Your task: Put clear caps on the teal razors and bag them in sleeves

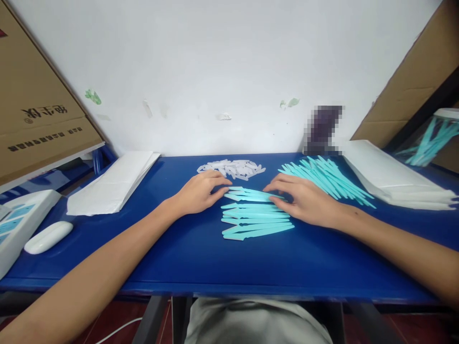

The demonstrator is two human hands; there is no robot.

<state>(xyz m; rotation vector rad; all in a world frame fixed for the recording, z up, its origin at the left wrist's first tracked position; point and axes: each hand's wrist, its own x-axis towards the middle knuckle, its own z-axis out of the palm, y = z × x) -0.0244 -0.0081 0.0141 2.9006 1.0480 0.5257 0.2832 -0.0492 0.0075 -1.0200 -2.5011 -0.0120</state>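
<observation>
Turquoise eyebrow razors (256, 221) lie in a column at the middle of the blue table, blade ends to the left and handles to the right. At the far end of the column, my left hand (199, 193) is beside the blade ends of the top razors (247, 193), its thumb and forefinger apart. My right hand (304, 198) has its thumb and fingers curved around the handle ends of these top razors. Just beyond my hands is a heap of small whitish translucent plastic pieces (236, 168). A loose pile of more turquoise razors (330, 177) lies behind my right hand.
White flat packs or sheets lie at the left (111, 184) and right (401, 179). A white rounded case (49, 237) and a white tray (32, 215) stand far left. Cardboard boxes flank the blue table (201, 267). A clear container of razors (432, 138) stands right.
</observation>
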